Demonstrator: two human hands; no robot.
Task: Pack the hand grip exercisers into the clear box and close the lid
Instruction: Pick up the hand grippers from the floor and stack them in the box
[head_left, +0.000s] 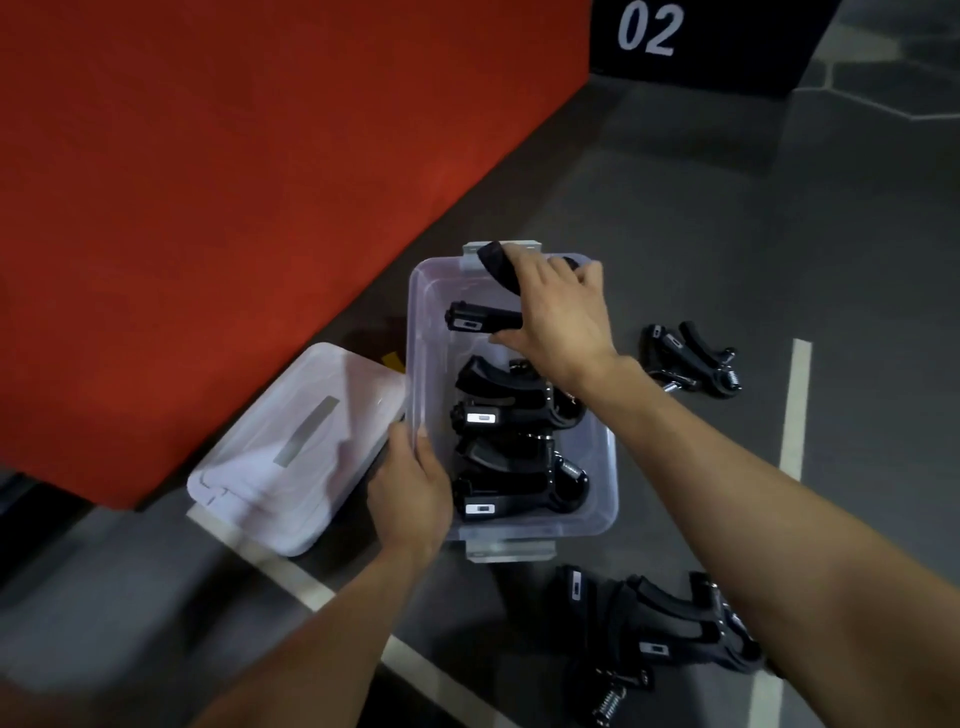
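Note:
The clear box (609, 457) stands open on the grey floor. Two black hand grip exercisers lie inside it, one in the middle (498, 400) and one near the front (514, 486). My right hand (558, 317) is over the box's far end, shut on a third black exerciser (480, 314) held just above the bottom. My left hand (413, 488) grips the box's left wall near the front corner. The white lid (291, 447) lies flat on the floor, left of the box. One exerciser (688, 358) lies on the floor right of the box, and more (660, 634) lie in front of it.
A large red mat (234, 182) covers the floor to the left and behind the lid. White painted lines (795, 405) cross the grey floor. A black block marked 02 (691, 41) stands at the back.

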